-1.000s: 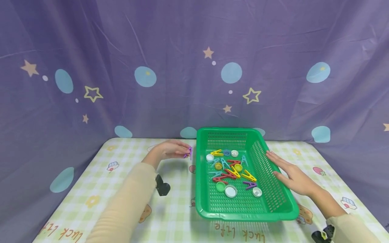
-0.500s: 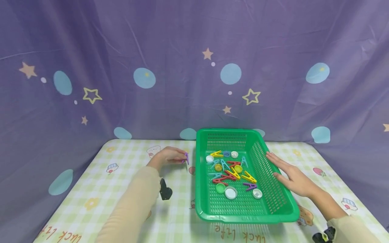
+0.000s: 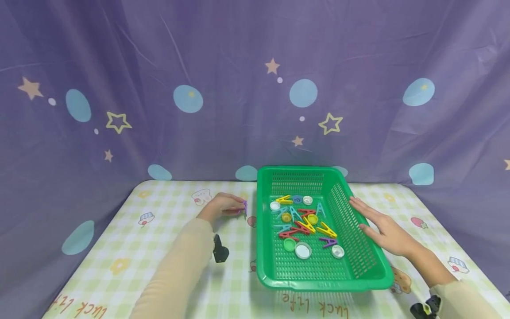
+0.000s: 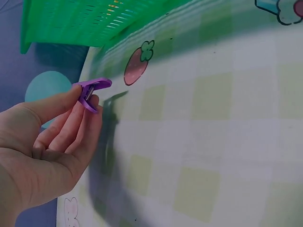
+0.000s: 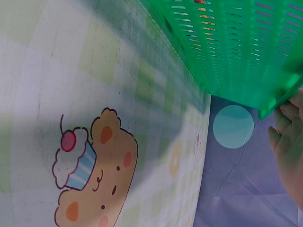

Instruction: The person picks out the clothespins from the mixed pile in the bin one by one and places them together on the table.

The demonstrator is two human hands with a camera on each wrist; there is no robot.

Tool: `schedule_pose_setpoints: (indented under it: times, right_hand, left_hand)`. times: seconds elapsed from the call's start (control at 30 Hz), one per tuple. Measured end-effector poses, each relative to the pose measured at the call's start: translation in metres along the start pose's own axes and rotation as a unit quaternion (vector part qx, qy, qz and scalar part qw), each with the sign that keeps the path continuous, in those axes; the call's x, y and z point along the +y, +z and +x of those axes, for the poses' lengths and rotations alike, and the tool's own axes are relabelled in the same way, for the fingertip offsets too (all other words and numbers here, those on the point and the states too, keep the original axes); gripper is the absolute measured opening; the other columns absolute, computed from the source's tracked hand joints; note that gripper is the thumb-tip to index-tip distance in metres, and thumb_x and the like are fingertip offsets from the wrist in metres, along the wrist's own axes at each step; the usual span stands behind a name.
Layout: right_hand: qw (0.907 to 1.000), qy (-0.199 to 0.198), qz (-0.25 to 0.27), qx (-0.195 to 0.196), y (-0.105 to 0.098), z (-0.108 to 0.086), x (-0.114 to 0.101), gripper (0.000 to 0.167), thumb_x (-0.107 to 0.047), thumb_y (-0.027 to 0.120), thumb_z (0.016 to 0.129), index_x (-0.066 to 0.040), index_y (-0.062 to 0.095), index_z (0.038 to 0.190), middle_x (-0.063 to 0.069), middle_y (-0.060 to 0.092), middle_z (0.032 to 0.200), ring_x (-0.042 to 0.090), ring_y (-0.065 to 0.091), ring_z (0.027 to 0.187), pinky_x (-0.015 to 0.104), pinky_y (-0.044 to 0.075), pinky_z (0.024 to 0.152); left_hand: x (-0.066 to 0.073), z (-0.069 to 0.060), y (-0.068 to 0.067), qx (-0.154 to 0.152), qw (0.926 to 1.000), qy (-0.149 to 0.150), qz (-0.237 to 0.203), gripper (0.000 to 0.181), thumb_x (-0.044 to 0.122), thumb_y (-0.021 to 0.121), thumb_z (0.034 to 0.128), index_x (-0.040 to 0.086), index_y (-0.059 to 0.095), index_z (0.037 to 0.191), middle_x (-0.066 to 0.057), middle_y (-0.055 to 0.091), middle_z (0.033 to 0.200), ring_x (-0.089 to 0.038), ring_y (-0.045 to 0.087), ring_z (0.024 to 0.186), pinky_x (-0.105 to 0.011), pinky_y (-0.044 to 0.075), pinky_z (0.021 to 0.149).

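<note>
Between thumb and fingertips my left hand [image 3: 224,205] pinches a purple clothespin [image 4: 93,91], just above the tablecloth and left of the green basket [image 3: 324,285]. The left wrist view shows the clothespin's two prongs pointing away from the fingers. My right hand [image 3: 386,230] rests with straight fingers on the basket's right rim; only part of that hand [image 5: 289,137] shows in the right wrist view. Inside the basket lie clothespins in several colours, among them a purple clothespin [image 3: 328,242] and a yellow clothespin [image 3: 326,230], mixed with bottle caps such as a green cap [image 3: 289,244].
A checked tablecloth [image 3: 131,248] with printed cartoon figures covers the table. Behind the table's far edge hangs a purple curtain [image 3: 239,88] with stars and dots. The basket's perforated walls stand high around its contents.
My left hand has moved slightly left, away from the basket, and lower with the purple clothespin still pinched. My right hand has stayed on the basket rim.
</note>
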State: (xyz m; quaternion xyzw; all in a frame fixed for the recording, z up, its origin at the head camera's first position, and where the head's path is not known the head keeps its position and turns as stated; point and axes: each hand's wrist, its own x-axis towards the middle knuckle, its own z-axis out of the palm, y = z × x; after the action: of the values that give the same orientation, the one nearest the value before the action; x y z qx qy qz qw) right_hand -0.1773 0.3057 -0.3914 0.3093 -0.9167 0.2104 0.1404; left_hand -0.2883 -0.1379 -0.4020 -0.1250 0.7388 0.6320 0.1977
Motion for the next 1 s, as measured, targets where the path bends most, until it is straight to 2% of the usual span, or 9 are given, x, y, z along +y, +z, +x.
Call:
schedule_pose_setpoints:
  times: [0.23,0.47,0.7,0.8,1.0]
  right_hand:
    - [1.0,0.005,-0.005,-0.004,0.0014,-0.0015,0.0004,0.059,-0.011,0.055,0.094,-0.009,0.034,0.149,0.015,0.035,0.155,-0.009,0.015,0.145,-0.006,0.01,0.103]
    - [0.9998,0.01,-0.016,-0.003,0.0017,-0.0025,0.0002,0.059,-0.012,0.055,0.094,-0.01,0.034,0.149,0.013,0.035,0.155,-0.011,0.016,0.143,0.001,0.022,0.105]
    - [0.9999,0.008,-0.009,-0.001,0.0016,-0.0022,0.0002,0.059,-0.011,0.055,0.094,-0.009,0.034,0.149,0.015,0.036,0.155,-0.01,0.016,0.144,-0.004,0.012,0.103]
    - [1.0,0.006,-0.003,-0.002,0.0008,-0.0012,-0.0003,0.059,-0.01,0.055,0.094,-0.008,0.034,0.149,0.016,0.035,0.155,-0.011,0.015,0.144,-0.005,0.01,0.103]
    - [1.0,0.005,0.002,-0.004,-0.0007,0.0004,-0.0008,0.059,-0.009,0.054,0.094,-0.007,0.034,0.149,0.017,0.035,0.155,-0.011,0.014,0.143,-0.006,0.009,0.102]
  left_hand:
    - [-0.0059,0.0002,0.0006,0.01,0.9999,-0.012,0.007,0.035,-0.006,0.068,0.0821,-0.008,0.062,0.116,-0.003,0.069,0.075,-0.01,0.065,0.063,-0.024,0.06,0.075]
    - [-0.0065,-0.0059,-0.0009,0.043,0.9979,0.0,0.049,0.033,-0.004,0.071,0.0807,-0.007,0.065,0.113,-0.012,0.074,0.087,-0.011,0.066,0.063,-0.028,0.061,0.076]
    - [-0.009,-0.0086,0.0028,0.069,0.995,0.024,0.067,0.03,-0.003,0.073,0.0791,-0.006,0.067,0.108,-0.018,0.073,0.102,-0.009,0.067,0.063,-0.025,0.061,0.073]
    - [-0.0086,-0.0093,0.0055,0.085,0.9918,0.036,0.088,0.028,-0.003,0.073,0.0781,-0.006,0.069,0.106,-0.02,0.072,0.106,-0.01,0.067,0.064,-0.025,0.061,0.072]
    - [-0.0051,-0.0041,0.008,0.104,0.9857,0.041,0.126,0.026,-0.004,0.075,0.0754,-0.006,0.07,0.101,-0.021,0.073,0.101,-0.011,0.066,0.059,-0.026,0.061,0.068]
